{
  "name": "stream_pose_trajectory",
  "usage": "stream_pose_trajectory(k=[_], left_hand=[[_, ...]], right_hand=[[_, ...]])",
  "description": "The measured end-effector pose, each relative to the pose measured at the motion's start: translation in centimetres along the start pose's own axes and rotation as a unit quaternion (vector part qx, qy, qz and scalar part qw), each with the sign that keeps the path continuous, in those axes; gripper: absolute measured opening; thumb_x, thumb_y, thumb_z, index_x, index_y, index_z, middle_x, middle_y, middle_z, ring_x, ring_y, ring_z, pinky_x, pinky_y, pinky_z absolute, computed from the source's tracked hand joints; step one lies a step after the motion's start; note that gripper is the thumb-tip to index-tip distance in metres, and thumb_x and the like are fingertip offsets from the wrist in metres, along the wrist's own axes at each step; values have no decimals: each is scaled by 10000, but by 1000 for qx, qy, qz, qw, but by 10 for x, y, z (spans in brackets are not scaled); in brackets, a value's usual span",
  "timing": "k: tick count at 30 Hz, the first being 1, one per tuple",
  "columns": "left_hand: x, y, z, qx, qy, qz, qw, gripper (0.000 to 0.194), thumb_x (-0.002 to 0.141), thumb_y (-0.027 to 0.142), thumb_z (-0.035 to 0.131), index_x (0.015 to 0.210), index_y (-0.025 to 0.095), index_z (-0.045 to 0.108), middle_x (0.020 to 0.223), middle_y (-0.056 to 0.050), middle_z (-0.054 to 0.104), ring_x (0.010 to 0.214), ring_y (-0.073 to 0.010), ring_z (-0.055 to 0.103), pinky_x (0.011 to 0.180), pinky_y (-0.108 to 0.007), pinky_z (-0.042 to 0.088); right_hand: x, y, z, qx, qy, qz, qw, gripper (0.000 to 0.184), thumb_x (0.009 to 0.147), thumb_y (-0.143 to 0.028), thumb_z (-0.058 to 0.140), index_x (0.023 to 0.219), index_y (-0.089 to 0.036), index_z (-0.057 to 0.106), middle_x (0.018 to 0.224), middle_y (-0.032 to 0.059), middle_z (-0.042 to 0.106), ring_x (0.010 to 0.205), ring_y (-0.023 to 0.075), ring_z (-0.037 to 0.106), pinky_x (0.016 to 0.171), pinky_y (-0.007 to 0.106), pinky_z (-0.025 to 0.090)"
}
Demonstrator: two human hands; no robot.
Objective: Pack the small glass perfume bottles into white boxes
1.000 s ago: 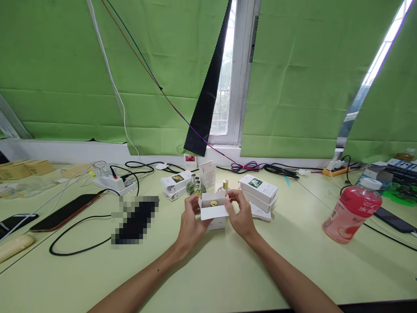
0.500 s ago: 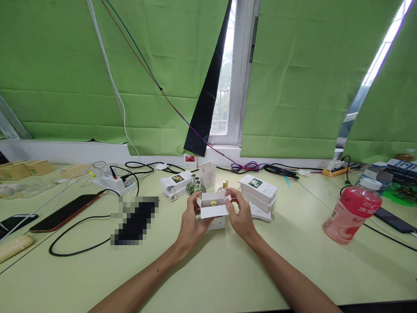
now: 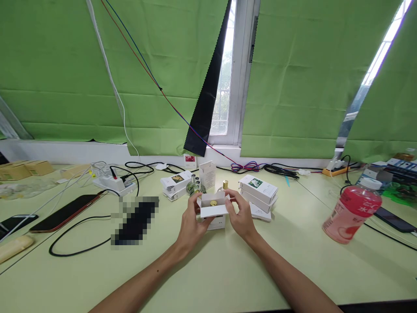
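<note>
Between my two hands a small white carton [image 3: 215, 222] stands with its top flaps open. Inside it shows the gold cap [image 3: 213, 203] of a bottle; the bottle's body is hidden. My left hand [image 3: 191, 221] wraps the carton's left side, thumb across the front. With thumb and fingers closed, my right hand [image 3: 240, 214] pinches the right end flap. Just behind the carton are glass perfume bottles [image 3: 202, 188] with silver and gold tops, and another gold-capped bottle [image 3: 225, 185], partly covered by the carton and my right hand.
White boxes [image 3: 259, 189] are stacked right of the carton, more boxes [image 3: 177, 182] left. A pink drink bottle [image 3: 353, 214] stands at right. Phones [image 3: 67, 212], cables and a power strip [image 3: 115, 182] lie at left. An upright white box [image 3: 207, 175] stands behind.
My right hand has shifted very slightly at the carton's right flap. Otherwise the hands, carton and surrounding things look the same.
</note>
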State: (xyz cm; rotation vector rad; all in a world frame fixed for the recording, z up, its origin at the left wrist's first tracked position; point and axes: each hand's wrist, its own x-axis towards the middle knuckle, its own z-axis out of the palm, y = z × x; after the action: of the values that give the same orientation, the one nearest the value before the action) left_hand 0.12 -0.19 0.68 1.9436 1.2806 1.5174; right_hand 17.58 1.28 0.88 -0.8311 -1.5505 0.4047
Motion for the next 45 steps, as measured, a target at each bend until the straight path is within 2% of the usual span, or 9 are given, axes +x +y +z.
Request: stream_pose_trajectory(k=[6, 20, 29, 36, 45], left_hand=[[0, -2, 1, -5, 4, 13, 1000, 547, 798, 351, 723, 1232, 251, 406, 1006, -31, 668, 814, -183, 686, 700, -304, 555], [-1, -7, 1, 59, 14, 51, 997, 389, 815, 316, 684, 1126, 238, 463, 904, -6, 645, 736, -170, 624, 644, -285, 503], [0, -4, 0, 53, 6, 90, 995, 247, 836, 278, 643, 1030, 243, 494, 985, -23, 587, 835, -180, 604, 689, -275, 487], [1, -3, 0, 46, 0, 126, 991, 227, 853, 229, 622, 1040, 251, 496, 990, -26, 583, 862, -184, 587, 697, -267, 470], [2, -12, -1, 45, -31, 138, 989, 252, 865, 203, 575, 1102, 260, 511, 1029, -46, 572, 910, -223, 591, 717, -315, 504]], right_hand=[[1, -1, 0, 11, 2, -5, 1000, 215, 969, -287, 481, 1096, -210, 636, 1025, 64, 694, 925, 207, 640, 837, 357, 526], [2, -8, -2, 11, 0, -19, 1000, 205, 986, -320, 480, 966, -210, 652, 950, 62, 687, 911, 208, 632, 811, 348, 517], [4, -5, 0, 21, 0, -18, 1000, 158, 964, -313, 532, 931, -213, 649, 934, 58, 692, 874, 203, 633, 758, 335, 508], [3, -4, -1, 29, -4, 2, 1000, 137, 947, -309, 561, 927, -210, 653, 936, 57, 698, 889, 205, 639, 754, 331, 508], [4, -3, -2, 48, -1, 28, 998, 123, 913, -311, 604, 918, -207, 670, 938, 55, 711, 884, 204, 650, 756, 321, 514]])
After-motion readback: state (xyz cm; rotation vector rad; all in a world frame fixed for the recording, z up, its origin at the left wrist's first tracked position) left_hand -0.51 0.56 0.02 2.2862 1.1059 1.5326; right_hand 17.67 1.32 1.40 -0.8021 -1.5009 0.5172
